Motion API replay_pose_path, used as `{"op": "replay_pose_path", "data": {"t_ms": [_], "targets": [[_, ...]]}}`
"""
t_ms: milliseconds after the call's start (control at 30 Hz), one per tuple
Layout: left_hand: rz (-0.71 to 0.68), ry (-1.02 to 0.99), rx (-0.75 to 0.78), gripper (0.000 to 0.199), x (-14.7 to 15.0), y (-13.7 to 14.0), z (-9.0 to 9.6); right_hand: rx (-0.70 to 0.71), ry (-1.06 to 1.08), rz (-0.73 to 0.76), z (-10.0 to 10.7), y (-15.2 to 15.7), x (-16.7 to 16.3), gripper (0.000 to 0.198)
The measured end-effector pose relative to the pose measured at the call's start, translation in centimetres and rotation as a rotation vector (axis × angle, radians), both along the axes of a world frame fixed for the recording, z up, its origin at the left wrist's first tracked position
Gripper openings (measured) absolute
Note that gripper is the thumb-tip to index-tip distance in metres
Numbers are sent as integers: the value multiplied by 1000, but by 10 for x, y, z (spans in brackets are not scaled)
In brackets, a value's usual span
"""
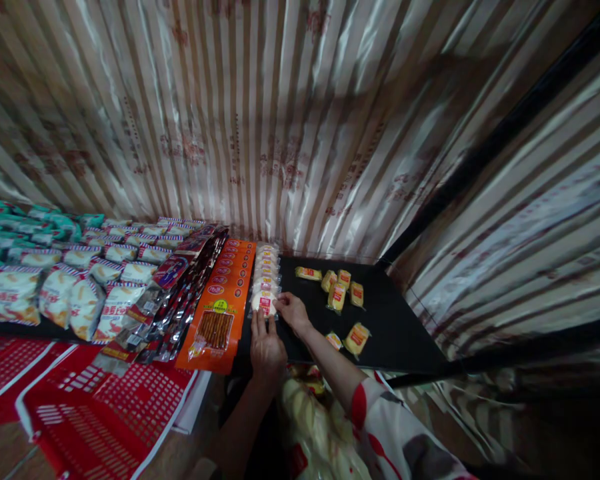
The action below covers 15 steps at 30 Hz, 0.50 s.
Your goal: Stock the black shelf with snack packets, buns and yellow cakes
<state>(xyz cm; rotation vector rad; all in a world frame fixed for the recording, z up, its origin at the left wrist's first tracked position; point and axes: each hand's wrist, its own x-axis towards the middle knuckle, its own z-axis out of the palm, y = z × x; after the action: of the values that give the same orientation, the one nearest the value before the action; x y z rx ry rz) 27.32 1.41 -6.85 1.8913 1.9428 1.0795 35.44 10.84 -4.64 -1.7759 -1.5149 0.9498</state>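
Observation:
A front-to-back row of overlapping clear packets with round white snacks lies on the black shelf. The fingers of my left hand (269, 350) stretch forward and touch the near edge of the front white snack packet (265, 305). My right hand (293, 313) comes in from the right, and its thumb and forefinger are closed on that packet's right edge. Just left of the row, overlapping orange snack bags (220, 307) form another line. Several small yellow packets (337, 297) lie scattered to the right of my hands.
Dark foil packets (180, 300), white snack bags (115, 307) and teal bags (25, 223) fill the shelf's left. Red baskets (105, 413) stand in front, below. A large bag of pale packets (305, 427) sits under the shelf (405, 333). A striped curtain (290, 120) hangs behind; a black post (480, 153) rises at right.

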Motion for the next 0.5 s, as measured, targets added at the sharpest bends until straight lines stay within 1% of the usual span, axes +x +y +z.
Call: {"op": "replay_pose_path", "data": {"t_ms": [67,133,233,367,433,500], "targets": [[2,8,-12,54,0,0,0,12,9,-14,2,-3,-1,17],[-17,17,-36,53,-1,-2,3,58,-21,-32,6,-11,-1,21],[-47,2,-39,51,-4,-6,12,153,-68,-31,14,-34,3,24],[-91,-59,9,42,1,-25,25,252,39,55,17,-83,21,22],[-170,-97,-3,38,11,-43,29,296,80,90,17,-112,35,23],[-255,-144,-22,37,23,-66,31,361,48,111,17,-142,52,25]]}}
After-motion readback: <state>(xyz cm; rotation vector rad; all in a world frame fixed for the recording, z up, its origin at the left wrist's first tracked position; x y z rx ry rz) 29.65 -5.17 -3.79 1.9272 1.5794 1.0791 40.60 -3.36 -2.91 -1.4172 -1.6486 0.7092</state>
